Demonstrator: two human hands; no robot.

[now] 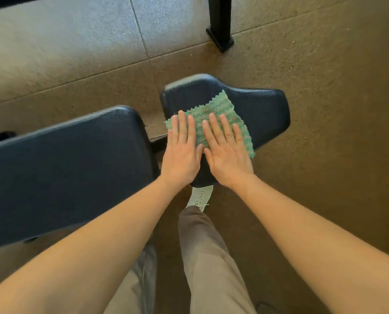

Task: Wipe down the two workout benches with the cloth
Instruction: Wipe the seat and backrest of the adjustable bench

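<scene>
A green and white cloth (220, 109) lies flat on the small dark blue seat pad (264, 112) of a workout bench. My left hand (181, 152) and my right hand (225, 152) rest side by side, palms down, fingers flat on the cloth's near half, pressing it against the pad. Neither hand curls around the cloth. The bench's long dark blue back pad (64, 168) stretches to the left, separated from the seat pad by a narrow gap. A second bench is not clearly in view.
A black metal post with a foot (220, 30) stands on the speckled rubber floor at the back. My grey trouser legs and a white shoe (200, 198) are below the seat pad. Open floor lies to the right.
</scene>
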